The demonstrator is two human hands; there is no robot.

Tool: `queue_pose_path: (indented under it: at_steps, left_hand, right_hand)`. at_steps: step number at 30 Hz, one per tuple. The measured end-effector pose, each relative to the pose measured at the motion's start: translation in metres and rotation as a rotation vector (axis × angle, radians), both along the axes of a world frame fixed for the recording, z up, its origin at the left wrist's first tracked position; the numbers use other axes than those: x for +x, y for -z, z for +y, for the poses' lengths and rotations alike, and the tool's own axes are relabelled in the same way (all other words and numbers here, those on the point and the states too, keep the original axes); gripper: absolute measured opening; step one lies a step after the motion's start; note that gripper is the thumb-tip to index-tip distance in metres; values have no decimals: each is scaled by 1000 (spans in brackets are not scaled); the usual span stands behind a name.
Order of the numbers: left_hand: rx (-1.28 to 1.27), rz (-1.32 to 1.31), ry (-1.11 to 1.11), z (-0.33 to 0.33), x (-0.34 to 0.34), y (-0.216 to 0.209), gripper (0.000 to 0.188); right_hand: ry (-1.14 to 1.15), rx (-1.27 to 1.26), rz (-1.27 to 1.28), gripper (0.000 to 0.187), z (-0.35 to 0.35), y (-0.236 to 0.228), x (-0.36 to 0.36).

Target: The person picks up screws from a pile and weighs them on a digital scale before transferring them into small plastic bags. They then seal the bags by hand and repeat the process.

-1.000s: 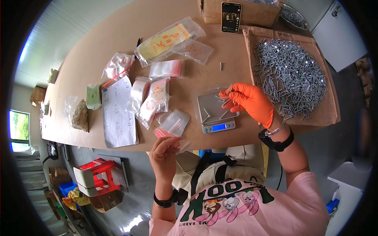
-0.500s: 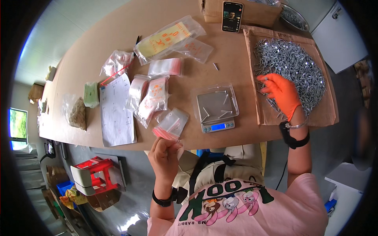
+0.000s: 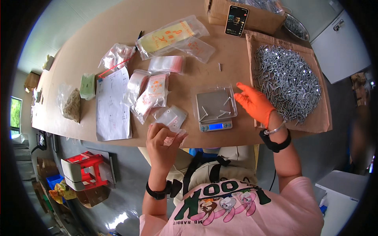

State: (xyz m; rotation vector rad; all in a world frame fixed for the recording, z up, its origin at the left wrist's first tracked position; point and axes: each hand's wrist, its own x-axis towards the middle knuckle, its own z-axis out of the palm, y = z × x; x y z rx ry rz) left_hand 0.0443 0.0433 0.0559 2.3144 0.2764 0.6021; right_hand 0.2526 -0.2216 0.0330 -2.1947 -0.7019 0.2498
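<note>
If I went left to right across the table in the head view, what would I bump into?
Brownish lump, green block, paper sheet, digital scale, orange-gloved right hand, pile of metal fasteners.

The left hand (image 3: 162, 140) had a small clear bag (image 3: 179, 137) pinched by the near edge of the table (image 3: 236, 55), while the orange-gloved right hand (image 3: 255, 104) hung just beside the digital scale (image 3: 219, 126), fingers spread. A few silver fasteners (image 3: 224, 114) sat in the scale's clear tray (image 3: 212, 98), and a huge pile (image 3: 289, 84) covered the brown sheet (image 3: 321, 118) on the right. Oh, and a lit phone (image 3: 237, 20) leaned on a cardboard box (image 3: 260, 18).
</note>
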Motion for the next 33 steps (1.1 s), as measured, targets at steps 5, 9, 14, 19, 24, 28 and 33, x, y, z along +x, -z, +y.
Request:
queue_pose_path:
  at_steps: [5,9,14,19,24,28,33]
  left_hand:
    - [-284,-37,98,-7,13,7,31]
    - [-494,85,52,-17,15,15,25]
    - [-269,99,-13,-20,23,25,21]
    - [-284,53,-89,-26,34,28,24]
    - [-349,-15,-31,-30,39,26,23]
    - [-514,-43,-1,-36,40,26,25]
    - [-732,10,49,-35,31,25,31]
  right_hand:
    - [21,-217,66,67,23,18,1]
    - [59,-217,179,58,31,11,-2]
    - [85,140,100,56,34,-41,-25]
    - [34,269,-166,57,53,-87,-56]
    - [-84,340,-444,61,64,-103,-71]
    - [-219,313,-695,62,58,-105,-76]
    - [-40,409,-591,56,48,-74,-56]
